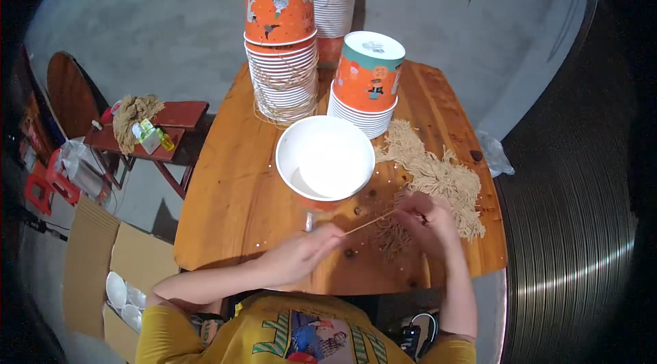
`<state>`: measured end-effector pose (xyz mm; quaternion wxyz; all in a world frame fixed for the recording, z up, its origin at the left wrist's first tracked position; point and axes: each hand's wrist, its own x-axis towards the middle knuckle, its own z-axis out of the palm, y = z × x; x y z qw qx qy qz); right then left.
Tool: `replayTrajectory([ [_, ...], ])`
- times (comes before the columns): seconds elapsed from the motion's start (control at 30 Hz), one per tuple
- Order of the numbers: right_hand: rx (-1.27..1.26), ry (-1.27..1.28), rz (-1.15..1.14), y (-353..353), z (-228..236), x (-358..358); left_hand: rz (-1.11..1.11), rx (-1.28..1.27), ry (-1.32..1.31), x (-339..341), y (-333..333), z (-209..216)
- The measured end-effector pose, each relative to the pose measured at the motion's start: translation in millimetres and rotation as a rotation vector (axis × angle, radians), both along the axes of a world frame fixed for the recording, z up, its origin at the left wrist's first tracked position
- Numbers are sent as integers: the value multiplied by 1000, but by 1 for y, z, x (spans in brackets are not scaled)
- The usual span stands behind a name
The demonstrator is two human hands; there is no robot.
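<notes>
A thin tan cord (369, 223) is stretched between my two hands above the near part of the wooden table. My left hand (308, 253) pinches one end of it. My right hand (426, 219) has its fingers closed on the other end. Just beyond them stands a white paper tub (325, 159), mouth up, with its inside showing white. To the right lies a loose heap of beige cords (441, 183), and a darker, shaded bunch of strands (393, 235) sits beneath my right hand. A small shiny piece (309, 222) is near my left hand; its kind is unclear.
Stacks of upturned orange-and-green paper tubs (280, 11) (369, 76) stand toward the far side, the left one looped with cords. The wooden table (233, 186) bears scattered white specks. A red bench (185, 118) and an open cardboard box (140, 254) are at left.
</notes>
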<state>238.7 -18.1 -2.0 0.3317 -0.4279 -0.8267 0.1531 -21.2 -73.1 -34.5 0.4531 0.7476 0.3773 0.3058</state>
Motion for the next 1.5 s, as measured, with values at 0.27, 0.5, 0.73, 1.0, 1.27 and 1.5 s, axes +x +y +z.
replayTrajectory([
  [0.27, 71, -257, -58, 1, -52, 26, 238, 143, 414, -26, -5, 9],
  [0.5, 11, 332, 254, -23, -23, -43, 122, 759, 580, 7, 11, 41],
  [0.73, -648, 448, 111, -33, -19, -32, -3, 989, 499, 35, 44, 46],
  [1.0, -276, 710, -156, -4, -46, -29, 205, 175, 397, 38, 69, 46],
  [1.27, -94, 763, -201, 10, -58, -63, 216, -23, 352, 12, 64, 61],
  [1.5, 74, 688, -174, 5, -45, -76, 226, -47, 309, -1, 65, 60],
])
